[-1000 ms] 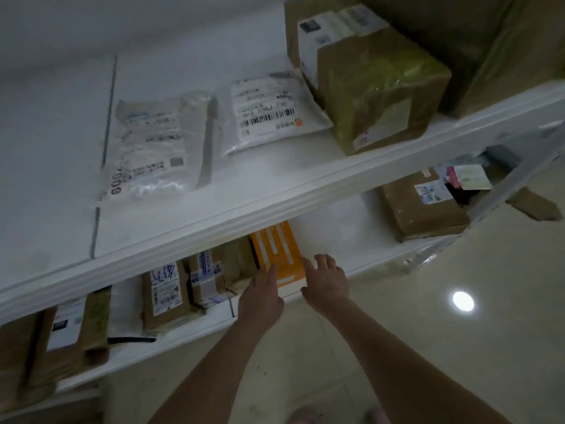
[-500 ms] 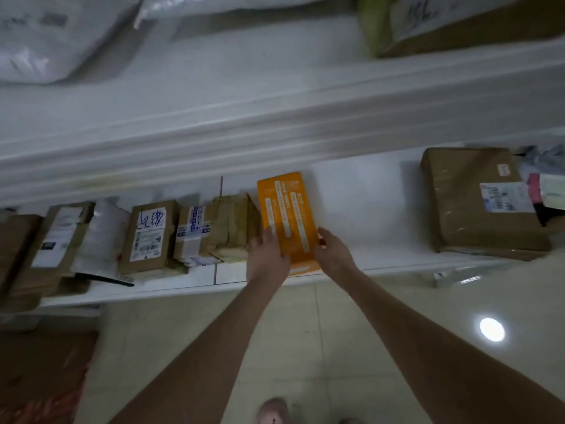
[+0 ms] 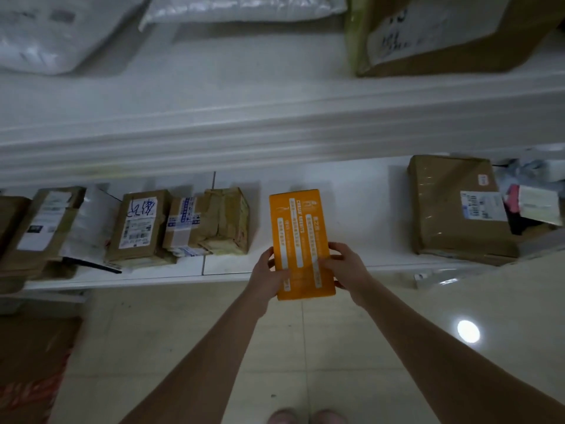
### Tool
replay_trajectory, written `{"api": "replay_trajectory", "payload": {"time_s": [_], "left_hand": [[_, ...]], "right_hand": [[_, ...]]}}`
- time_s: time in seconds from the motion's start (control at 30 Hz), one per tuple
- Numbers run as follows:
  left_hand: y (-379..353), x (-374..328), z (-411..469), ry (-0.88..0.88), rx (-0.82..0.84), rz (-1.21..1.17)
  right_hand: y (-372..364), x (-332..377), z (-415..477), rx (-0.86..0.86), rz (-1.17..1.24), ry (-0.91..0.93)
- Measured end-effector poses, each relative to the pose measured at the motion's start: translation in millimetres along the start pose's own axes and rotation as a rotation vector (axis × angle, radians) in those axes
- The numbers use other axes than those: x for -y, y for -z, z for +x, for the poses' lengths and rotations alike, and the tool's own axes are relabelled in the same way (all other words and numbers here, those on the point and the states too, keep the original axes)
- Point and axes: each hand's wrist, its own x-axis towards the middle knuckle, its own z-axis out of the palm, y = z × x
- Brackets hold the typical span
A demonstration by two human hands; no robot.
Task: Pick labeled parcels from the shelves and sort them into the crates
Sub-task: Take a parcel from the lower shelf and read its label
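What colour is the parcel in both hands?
Orange with white printed strips: the parcel, seen in the head view, gripped by left hand and right hand.

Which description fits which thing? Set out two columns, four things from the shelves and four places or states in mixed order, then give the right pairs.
Things
1. orange box
2. large brown box
3. crumpled brown parcel
4. white plastic mailer

Descriptions
A. lies on the upper shelf, far left
B. held by both hands at the lower shelf's front edge
C. sits just left of the orange box
D. sits on the lower shelf, right of the orange box

Pairs: 1-B, 2-D, 3-C, 4-A
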Motion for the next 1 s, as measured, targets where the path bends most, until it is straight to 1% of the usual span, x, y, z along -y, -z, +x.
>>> {"api": "replay_trajectory", "payload": {"time_s": [0.1, 0.17, 0.23, 0.3, 0.37, 0.47, 0.53, 0.63, 0.73, 0.83, 0.93, 1.0], "left_hand": [[8.6, -12.4, -12.1, -0.027, 0.027, -0.025], [12.1, -22.1, -22.4, -0.062, 0.049, 0.0], [14.8, -30.4, -34.9, -0.078, 0.073, 0.028], [16.7, -34.7, -45.8, -0.097, 0.096, 0.029], [19.6, -37.2, -57.5, -0.105, 0.114, -0.011], [24.6, -42.6, -75.7, -0.099, 0.112, -0.136], [29.0, -47.6, -83.0, -0.048, 0.081, -0.226], [33.5, -54.8, -93.1, -0.002, 0.087, -0.258], [37.8, -56.8, -98.4, -0.01, 0.137, -0.255], [42.9, -53.5, -99.5, 0.0, 0.188, -0.285], [48.7, -53.0, -104.9, -0.016, 0.216, -0.279], [51.5, -54.0, -106.7, -0.051, 0.244, -0.259]], "right_hand": [[2.5, 13.4, -14.8, -0.051, 0.123, -0.028], [5.4, 21.4, -24.8, -0.068, 0.144, -0.031], [11.0, 26.1, -39.9, -0.031, 0.163, -0.048], [19.4, 26.6, -54.2, 0.045, 0.182, -0.06], [29.0, 23.5, -65.4, 0.114, 0.215, -0.042], [39.3, 21.8, -81.3, 0.168, 0.211, 0.006], [40.9, 23.4, -91.5, 0.17, 0.217, 0.032], [39.8, 27.0, -103.5, 0.133, 0.264, 0.046], [37.8, 31.6, -108.8, 0.111, 0.246, 0.047], [36.8, 40.2, -113.9, 0.099, 0.172, 0.027], [38.6, 41.9, -115.7, 0.123, 0.124, -0.045], [40.4, 41.6, -114.6, 0.15, 0.147, -0.111]]}}
